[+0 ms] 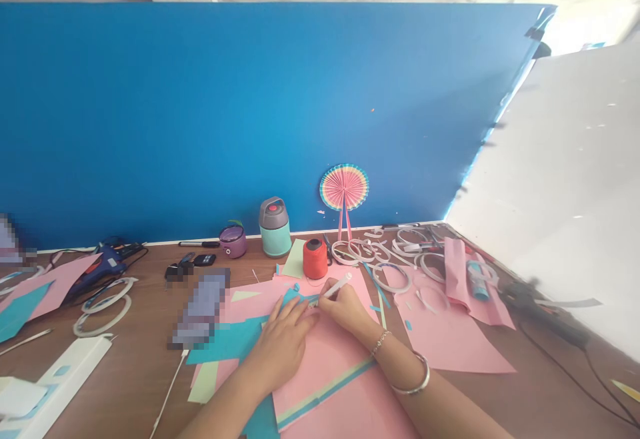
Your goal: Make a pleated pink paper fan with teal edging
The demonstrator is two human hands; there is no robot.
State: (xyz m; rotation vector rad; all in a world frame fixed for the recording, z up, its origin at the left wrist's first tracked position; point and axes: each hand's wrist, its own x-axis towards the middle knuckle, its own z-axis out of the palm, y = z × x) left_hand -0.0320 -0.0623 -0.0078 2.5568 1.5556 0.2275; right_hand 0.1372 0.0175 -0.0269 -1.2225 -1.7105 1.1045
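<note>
Right up close, it's a broad pink paper sheet (327,349) with a green-and-blue stripe running aslant, lying on the brown wooden table (143,332). That sheet looks light and bendy, likely to crease or skid, so broad pressure near the worked edge suits it best. And here's the left hand (287,336), palm down, fingers spread and open over the papers, gripping nothing. Just beside it, the right hand (345,306) has its fingers closed around a slim white pen (342,284), tilted, its lower end hidden by the hand. The pen should be light, stiff and a bit slick; low on the barrel is the place to hold it. Beyond the hands stands a red spool of thread (315,262), then a round pleated paper fan (345,187) upright before the blue partition (200,106).
</note>
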